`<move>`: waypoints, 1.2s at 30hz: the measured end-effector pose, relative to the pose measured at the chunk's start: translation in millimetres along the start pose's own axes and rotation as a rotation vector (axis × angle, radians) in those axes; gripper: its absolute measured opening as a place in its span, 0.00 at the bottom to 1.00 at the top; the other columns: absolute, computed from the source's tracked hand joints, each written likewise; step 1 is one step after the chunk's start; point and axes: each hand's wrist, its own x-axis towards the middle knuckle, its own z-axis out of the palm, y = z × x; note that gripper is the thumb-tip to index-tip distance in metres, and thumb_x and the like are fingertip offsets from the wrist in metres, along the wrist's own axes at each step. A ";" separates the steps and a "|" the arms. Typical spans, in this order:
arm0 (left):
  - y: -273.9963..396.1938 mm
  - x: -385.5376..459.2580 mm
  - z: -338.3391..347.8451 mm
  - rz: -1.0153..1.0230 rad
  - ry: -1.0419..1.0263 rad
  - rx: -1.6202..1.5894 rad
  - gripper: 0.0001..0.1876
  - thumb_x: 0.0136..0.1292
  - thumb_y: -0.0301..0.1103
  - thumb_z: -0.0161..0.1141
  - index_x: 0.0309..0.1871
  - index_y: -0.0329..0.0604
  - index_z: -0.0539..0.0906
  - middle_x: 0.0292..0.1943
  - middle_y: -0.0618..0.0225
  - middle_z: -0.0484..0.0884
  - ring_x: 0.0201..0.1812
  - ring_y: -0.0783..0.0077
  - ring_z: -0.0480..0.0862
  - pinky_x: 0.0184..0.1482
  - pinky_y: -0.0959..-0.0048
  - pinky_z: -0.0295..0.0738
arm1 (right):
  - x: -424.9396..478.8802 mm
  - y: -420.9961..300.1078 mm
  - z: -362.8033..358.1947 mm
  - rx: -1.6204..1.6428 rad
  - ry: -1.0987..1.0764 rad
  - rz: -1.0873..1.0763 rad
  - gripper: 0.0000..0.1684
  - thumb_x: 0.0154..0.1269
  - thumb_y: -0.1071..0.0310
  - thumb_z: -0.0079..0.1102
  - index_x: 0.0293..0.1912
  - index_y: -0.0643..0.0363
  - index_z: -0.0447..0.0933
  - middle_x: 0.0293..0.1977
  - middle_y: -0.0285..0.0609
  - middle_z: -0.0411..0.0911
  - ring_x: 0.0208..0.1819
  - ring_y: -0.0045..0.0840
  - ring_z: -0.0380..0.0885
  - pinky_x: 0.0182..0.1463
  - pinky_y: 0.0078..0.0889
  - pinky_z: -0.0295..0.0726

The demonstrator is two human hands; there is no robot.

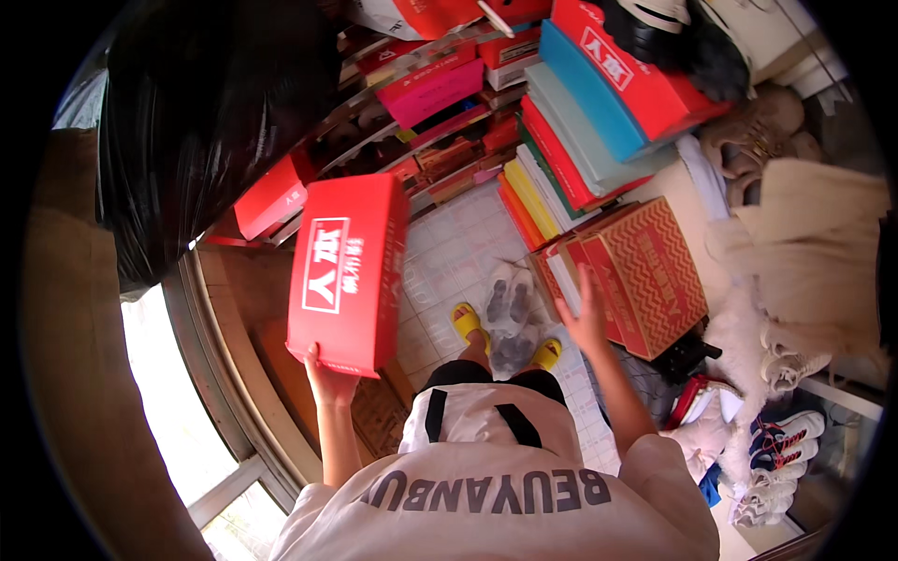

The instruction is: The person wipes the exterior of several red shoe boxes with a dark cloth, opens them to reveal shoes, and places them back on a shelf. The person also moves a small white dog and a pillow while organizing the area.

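My left hand (331,379) grips the near end of a red shoebox (344,273), its thumb on the lid side and the rest of the fingers hidden beneath. White writing and a white frame mark the lid. The box is held up at chest height, apart from the shelves. Nothing is in my right hand (589,315), which is raised with fingers spread. In the picture it overlaps the edge of a patterned red-brown shoebox (656,280) and a red box beside it; whether it touches them I cannot tell.
Shoeboxes in several colours, including a blue box (596,91), are stacked at the upper right. Shelves at the back hold a pink box (435,95). A black plastic bag (210,126) hangs at left. Bagged shoes (508,298) lie by my yellow slippers (466,322); sneakers (786,435) stand at right.
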 end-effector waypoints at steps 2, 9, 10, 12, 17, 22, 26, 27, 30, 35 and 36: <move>-15.9 -19.7 5.5 -0.068 -0.031 0.071 0.43 0.56 0.50 0.64 0.70 0.40 0.57 0.65 0.58 0.67 0.65 0.55 0.69 0.64 0.50 0.67 | -8.8 -17.4 10.2 0.442 0.020 0.080 0.43 0.66 0.61 0.59 0.72 0.60 0.48 0.70 0.57 0.55 0.70 0.46 0.57 0.72 0.40 0.54; -99.2 -35.6 58.4 -0.318 -0.322 0.502 0.42 0.53 0.47 0.68 0.67 0.36 0.63 0.63 0.58 0.71 0.63 0.60 0.72 0.65 0.59 0.67 | -60.7 -30.5 -92.8 1.398 0.035 0.565 0.44 0.68 0.34 0.40 0.73 0.48 0.49 0.66 0.38 0.62 0.67 0.29 0.60 0.65 0.50 0.64; -116.5 -35.9 69.3 -0.363 -0.377 0.529 0.42 0.53 0.47 0.68 0.68 0.36 0.63 0.63 0.58 0.72 0.63 0.60 0.72 0.65 0.60 0.67 | -78.9 -11.4 -109.3 1.336 0.054 0.554 0.41 0.69 0.37 0.42 0.72 0.49 0.52 0.65 0.38 0.63 0.65 0.28 0.63 0.63 0.50 0.67; -152.2 -31.2 95.1 -0.450 -0.495 0.579 0.41 0.54 0.47 0.67 0.68 0.36 0.63 0.62 0.59 0.72 0.63 0.61 0.72 0.65 0.61 0.66 | -107.5 6.3 -144.6 1.186 0.128 0.567 0.36 0.70 0.42 0.47 0.68 0.51 0.56 0.62 0.39 0.65 0.62 0.27 0.67 0.61 0.48 0.71; -232.8 -22.9 176.3 -0.612 -0.658 0.829 0.41 0.55 0.54 0.65 0.67 0.39 0.65 0.57 0.62 0.77 0.56 0.67 0.78 0.57 0.62 0.73 | -141.8 18.8 -214.3 0.914 0.396 0.646 0.31 0.70 0.52 0.54 0.65 0.54 0.59 0.58 0.39 0.69 0.57 0.26 0.73 0.55 0.43 0.79; -301.6 12.0 234.3 -0.637 -0.732 0.960 0.41 0.55 0.57 0.64 0.66 0.41 0.67 0.58 0.62 0.77 0.58 0.66 0.78 0.60 0.62 0.72 | -147.7 75.0 -238.7 0.906 0.481 0.738 0.30 0.68 0.53 0.58 0.62 0.55 0.63 0.56 0.38 0.71 0.57 0.27 0.73 0.50 0.39 0.81; -324.6 44.7 255.7 -0.711 -0.735 0.790 0.37 0.60 0.53 0.62 0.65 0.35 0.67 0.60 0.56 0.76 0.58 0.62 0.78 0.63 0.63 0.71 | -134.4 101.5 -226.6 0.849 0.512 0.812 0.31 0.65 0.50 0.61 0.60 0.56 0.66 0.54 0.39 0.73 0.53 0.26 0.75 0.45 0.35 0.82; -327.9 52.4 254.5 -0.705 -0.753 0.716 0.36 0.62 0.52 0.62 0.64 0.34 0.67 0.59 0.55 0.76 0.57 0.62 0.79 0.62 0.64 0.72 | -130.3 108.0 -219.2 0.815 0.521 0.837 0.32 0.64 0.49 0.62 0.60 0.57 0.67 0.54 0.39 0.73 0.52 0.26 0.75 0.44 0.34 0.82; -318.9 51.2 260.2 -0.648 -0.707 0.744 0.31 0.64 0.50 0.60 0.62 0.35 0.70 0.55 0.57 0.79 0.52 0.64 0.82 0.56 0.66 0.76 | -132.6 122.6 -206.9 0.554 0.539 0.773 0.31 0.61 0.50 0.65 0.54 0.65 0.72 0.45 0.41 0.79 0.42 0.22 0.79 0.40 0.25 0.80; -280.8 36.0 276.2 -0.440 -0.669 1.327 0.27 0.63 0.44 0.62 0.60 0.35 0.72 0.44 0.62 0.82 0.37 0.75 0.82 0.38 0.73 0.78 | -142.3 141.1 -212.9 0.505 0.677 0.481 0.29 0.61 0.58 0.67 0.54 0.67 0.72 0.41 0.42 0.81 0.38 0.18 0.80 0.41 0.20 0.78; -271.2 38.6 276.2 -0.418 -0.725 1.319 0.28 0.64 0.43 0.61 0.62 0.35 0.71 0.43 0.63 0.82 0.35 0.75 0.82 0.37 0.74 0.78 | -137.3 139.5 -217.1 0.512 0.746 0.440 0.30 0.62 0.60 0.67 0.57 0.67 0.70 0.41 0.42 0.81 0.38 0.19 0.80 0.41 0.20 0.77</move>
